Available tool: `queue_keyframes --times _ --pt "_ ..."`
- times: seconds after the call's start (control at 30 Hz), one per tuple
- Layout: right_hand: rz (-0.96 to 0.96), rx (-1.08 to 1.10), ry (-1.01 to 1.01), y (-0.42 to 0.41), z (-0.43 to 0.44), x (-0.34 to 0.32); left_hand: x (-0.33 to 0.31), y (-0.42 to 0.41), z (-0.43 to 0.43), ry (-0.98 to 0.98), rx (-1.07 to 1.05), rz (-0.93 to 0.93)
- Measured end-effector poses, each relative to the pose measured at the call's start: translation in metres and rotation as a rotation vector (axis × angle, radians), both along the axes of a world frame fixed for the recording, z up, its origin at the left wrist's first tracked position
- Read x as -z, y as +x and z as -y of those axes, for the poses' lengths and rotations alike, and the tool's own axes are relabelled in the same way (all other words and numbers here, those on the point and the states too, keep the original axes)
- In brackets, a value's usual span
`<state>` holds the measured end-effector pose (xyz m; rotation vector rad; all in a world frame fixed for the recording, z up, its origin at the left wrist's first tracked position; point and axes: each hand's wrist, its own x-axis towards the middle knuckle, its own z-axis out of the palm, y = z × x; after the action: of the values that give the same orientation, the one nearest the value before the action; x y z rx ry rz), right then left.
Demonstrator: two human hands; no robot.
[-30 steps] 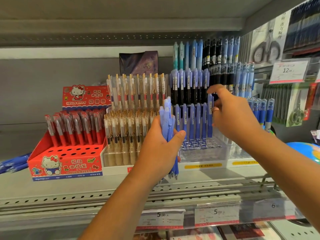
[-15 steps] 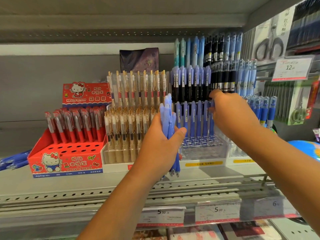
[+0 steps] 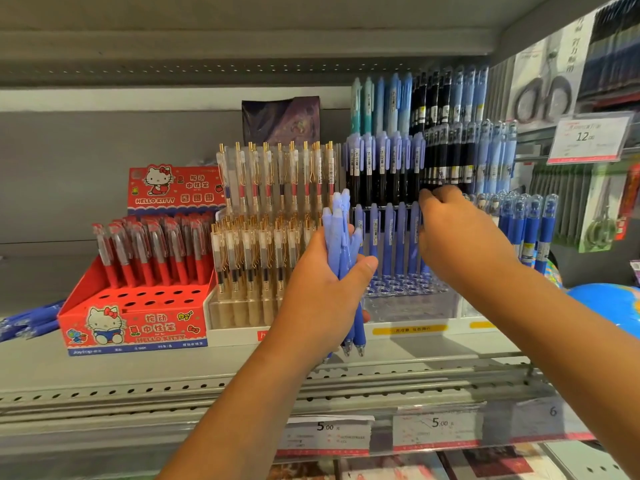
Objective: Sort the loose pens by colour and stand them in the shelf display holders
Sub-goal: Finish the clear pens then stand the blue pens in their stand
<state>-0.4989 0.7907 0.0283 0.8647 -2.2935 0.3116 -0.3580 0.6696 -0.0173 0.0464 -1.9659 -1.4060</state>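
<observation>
Bundle of matte periwinkle-blue plastic pens [image 3: 341, 258] upright in left hand [image 3: 322, 296], fingers clamped round it, just before the clear acrylic socketed holder [image 3: 408, 299] near the grey metal shelf's [image 3: 173, 372] front edge. One row of matching blue pens [image 3: 388, 240] stands done; front sockets empty, the bundle left to place. Right hand [image 3: 457, 237] curled at the row's right end; whether it pinches a pen, cannot tell.

We see the left hand [image 3: 322, 289] and the right hand [image 3: 460, 244] bare, each joined to a bare, slender forearm. The left forearm [image 3: 242, 410] and the right forearm [image 3: 571, 327] show smooth skin, uncovered as far as the frame's edge.
</observation>
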Motion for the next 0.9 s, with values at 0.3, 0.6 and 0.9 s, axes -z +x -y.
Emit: queue_keyframes --times 0.3,0.6,0.9 --pt "0.876 -0.819 -0.450 0.052 0.004 0.000 0.000 -0.002 0.002 0.009 0.018 -0.067" --pt "1.086 -0.879 -0.592 0.041 0.008 0.013 -0.001 -0.003 0.000 0.090 0.065 -0.034" --pt "0.988 -1.101 -1.037 0.028 0.012 0.010 -0.001 -0.005 0.000 0.152 -0.015 -0.112"
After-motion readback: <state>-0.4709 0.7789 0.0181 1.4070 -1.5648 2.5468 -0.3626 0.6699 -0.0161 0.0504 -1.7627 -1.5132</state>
